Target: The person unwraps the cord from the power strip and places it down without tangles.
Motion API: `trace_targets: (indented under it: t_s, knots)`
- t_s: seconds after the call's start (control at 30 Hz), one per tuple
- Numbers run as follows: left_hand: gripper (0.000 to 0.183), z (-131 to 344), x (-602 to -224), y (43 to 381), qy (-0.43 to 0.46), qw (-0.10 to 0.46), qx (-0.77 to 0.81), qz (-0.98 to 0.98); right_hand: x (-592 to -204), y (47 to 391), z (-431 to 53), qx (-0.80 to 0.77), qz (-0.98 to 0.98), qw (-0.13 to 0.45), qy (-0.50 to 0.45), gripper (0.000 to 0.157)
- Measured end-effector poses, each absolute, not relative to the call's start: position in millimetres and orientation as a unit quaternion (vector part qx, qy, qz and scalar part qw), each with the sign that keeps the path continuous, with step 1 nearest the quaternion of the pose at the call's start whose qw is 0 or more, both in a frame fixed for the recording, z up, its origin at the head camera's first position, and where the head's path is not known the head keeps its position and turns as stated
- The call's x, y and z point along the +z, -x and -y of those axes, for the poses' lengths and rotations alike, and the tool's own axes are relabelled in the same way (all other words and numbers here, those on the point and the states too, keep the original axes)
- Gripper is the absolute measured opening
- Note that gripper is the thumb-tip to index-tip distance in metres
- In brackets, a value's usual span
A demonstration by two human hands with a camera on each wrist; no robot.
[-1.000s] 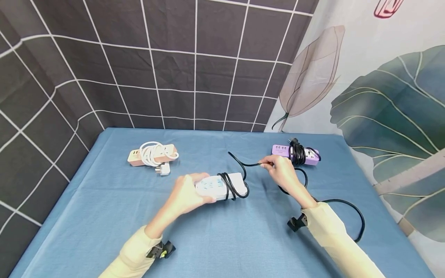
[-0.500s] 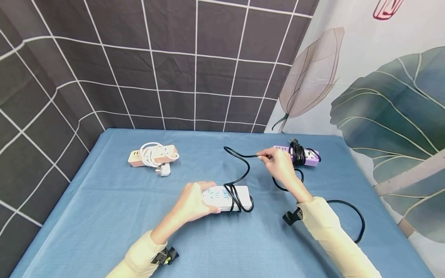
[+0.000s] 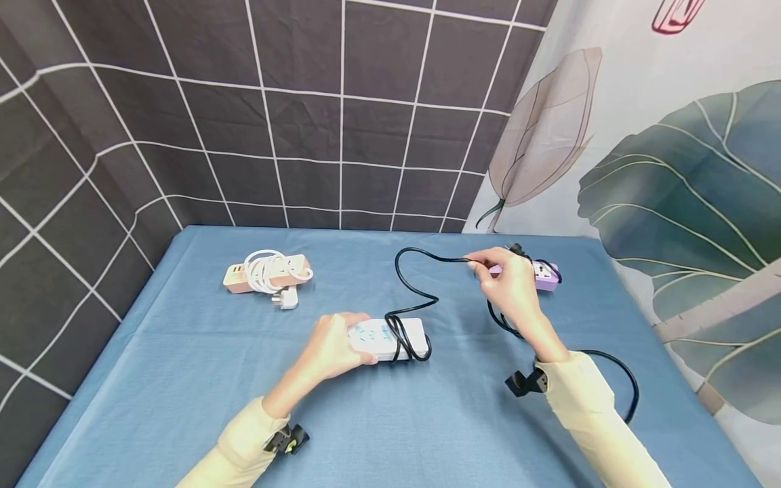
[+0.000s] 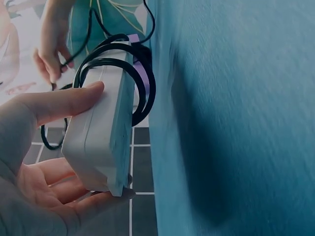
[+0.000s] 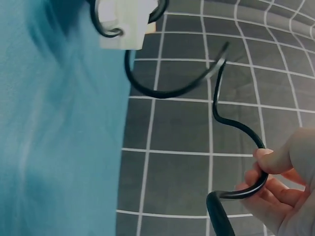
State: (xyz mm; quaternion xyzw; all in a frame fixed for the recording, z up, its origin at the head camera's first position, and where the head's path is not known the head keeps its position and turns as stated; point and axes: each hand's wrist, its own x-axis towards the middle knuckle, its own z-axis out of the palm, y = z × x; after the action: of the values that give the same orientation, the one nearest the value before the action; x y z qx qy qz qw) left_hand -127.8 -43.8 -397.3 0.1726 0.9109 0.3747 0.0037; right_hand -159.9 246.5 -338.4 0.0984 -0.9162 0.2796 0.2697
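Note:
My left hand point(image 3: 329, 347) grips the left end of a white power strip point(image 3: 369, 339), thumb on one side and fingers on the other. In the left wrist view the power strip point(image 4: 101, 123) is held up above the blue cloth, tilted. A black cord point(image 3: 417, 293) is wrapped in a few loops round the strip's right part, and a slack, wavy length runs from it to my right hand point(image 3: 511, 283). The right hand pinches that cord point(image 5: 241, 129) between thumb and fingers in the right wrist view. The rest of the cord trails behind the right wrist onto the table.
A peach power strip point(image 3: 236, 278) with a coiled white cord point(image 3: 262, 270) and plug lies at the back left. Partly hidden behind my right hand is a purple power strip point(image 3: 545, 276) with a bundled black cord. Dark grid-patterned cloth point(image 3: 305, 122) hangs behind the blue-covered table point(image 3: 183, 379).
My right hand has moved away from me and slightly right, and the cord length between the hands has grown longer and slacker. The white strip dipped toward me, then came partly back.

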Motion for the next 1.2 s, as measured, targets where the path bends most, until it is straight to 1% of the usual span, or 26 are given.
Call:
trace_targets:
  t_s: [0.2, 0.43, 0.73, 1.2]
  knots:
    - [0.068, 49.4, -396.9, 132.9, -0.162, 0.000, 0.371, -0.914, -326.4, 147.9, -248.5, 0.298, 0.896, 0.311, -0.105, 0.013]
    - [0.066, 56.4, -395.4, 139.2, -0.147, -0.025, 0.366, -0.918, -310.8, 135.3, -248.3, 0.311, 0.875, 0.351, -0.119, 0.015]
    - [0.065, 63.9, -394.7, 144.4, -0.129, -0.037, 0.365, -0.921, -307.1, 116.5, -254.6, 0.320, 0.868, 0.359, -0.122, 0.015]
    - [0.062, 69.6, -392.0, 150.4, -0.112, -0.054, 0.352, -0.928, -299.8, 80.2, -269.9, 0.333, 0.855, 0.386, -0.091, 0.020]
